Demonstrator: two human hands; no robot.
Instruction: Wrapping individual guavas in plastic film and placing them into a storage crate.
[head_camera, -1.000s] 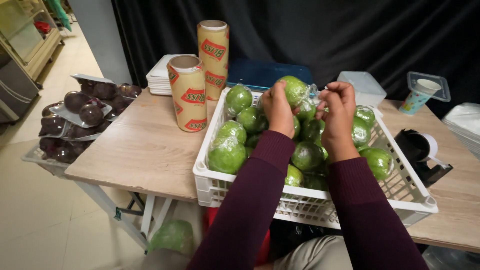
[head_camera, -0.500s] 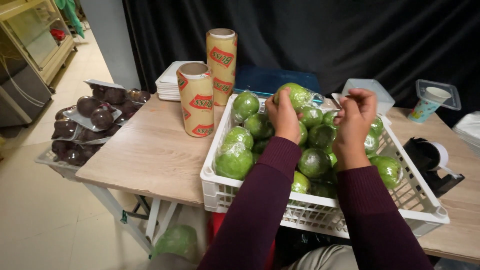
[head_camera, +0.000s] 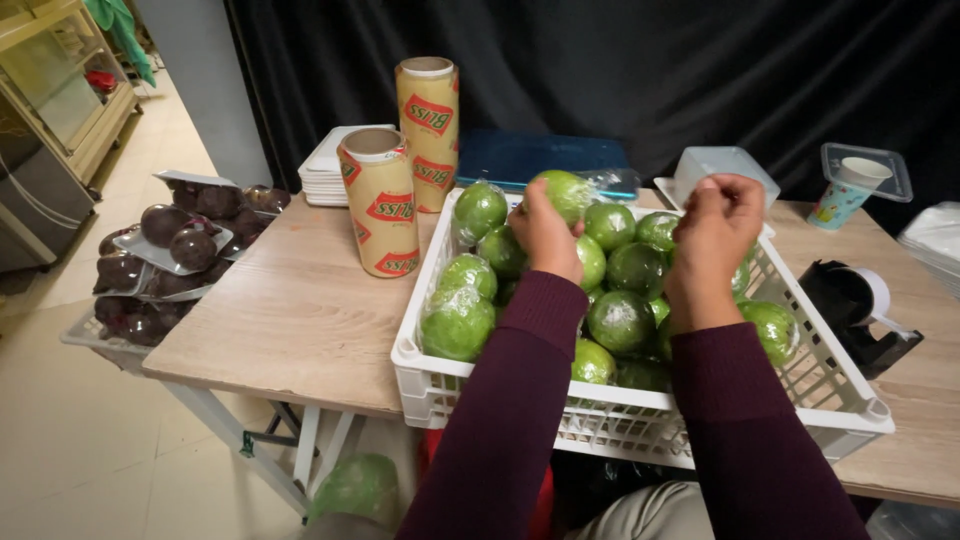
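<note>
My left hand grips a green round fruit wrapped in clear film and holds it above the far side of a white slotted crate. A loose tail of the clear film trails from the fruit to the right. My right hand is raised over the crate's right half, a little apart from the fruit. Its fingertips are pinched together, seemingly on the stretched film. The crate is filled with several more film-wrapped green fruits.
Two yellow rolls of cling film stand left of the crate, with a stack of white trays and a blue box behind. A black tape dispenser, clear containers and a cup are at right. Trays of dark purple fruit sit far left.
Both hands were together on the green fruit. My right hand has since pulled away to the right while my left hand keeps the fruit.
</note>
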